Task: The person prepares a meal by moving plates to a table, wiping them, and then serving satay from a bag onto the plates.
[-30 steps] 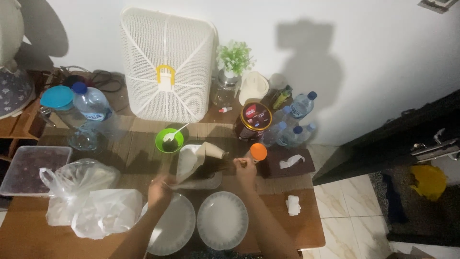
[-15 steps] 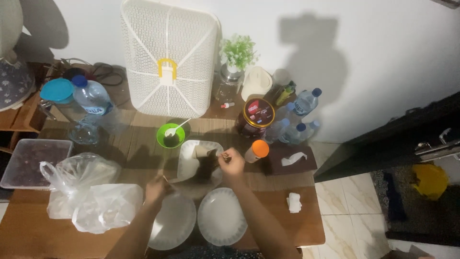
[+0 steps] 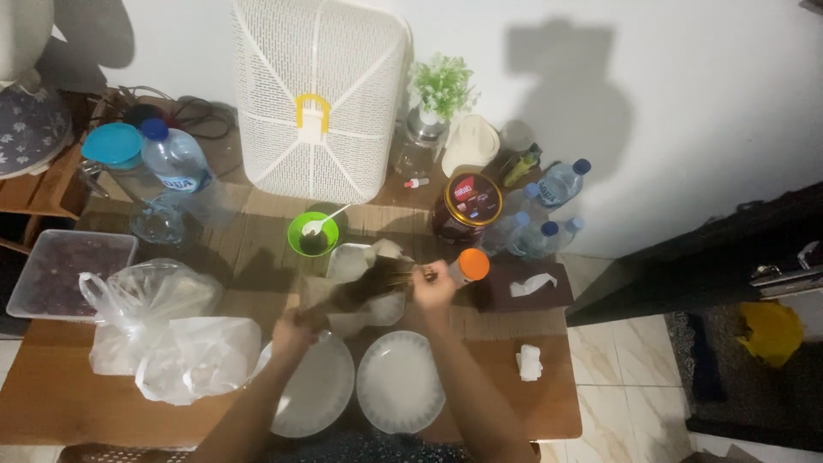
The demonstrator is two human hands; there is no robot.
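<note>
— Since half a second ago, what has shifted?

— Both hands have come up off the table a little, and the dark strip between them, bunched over the white dish then, now stretches out in a blurred slant.

— Where is it exactly?

— That dark strip [image 3: 360, 287] runs from my left hand [image 3: 294, 328] at about 8 o'clock up to my right hand [image 3: 431, 287] at 2 o'clock, passing over the white rectangular dish [image 3: 347, 257]. Motion blur hides what it is made of.

— And your fingers?

— Left fingers are clenched around the strip's lower end. Right fingers pinch its upper end, just beside the orange-capped bottle [image 3: 468, 267] at 3 o'clock of that hand.

— What lies around you?

— 2 round white plates [image 3: 399, 382] sit below my hands at 6 o'clock. At 12 o'clock of the dish stands a green bowl [image 3: 312, 234] with a white spoon in it. At 9 o'clock of my left hand lie clear plastic bags [image 3: 171, 339]. A round tin [image 3: 467, 206] stands at 1 o'clock of my right hand.
</note>
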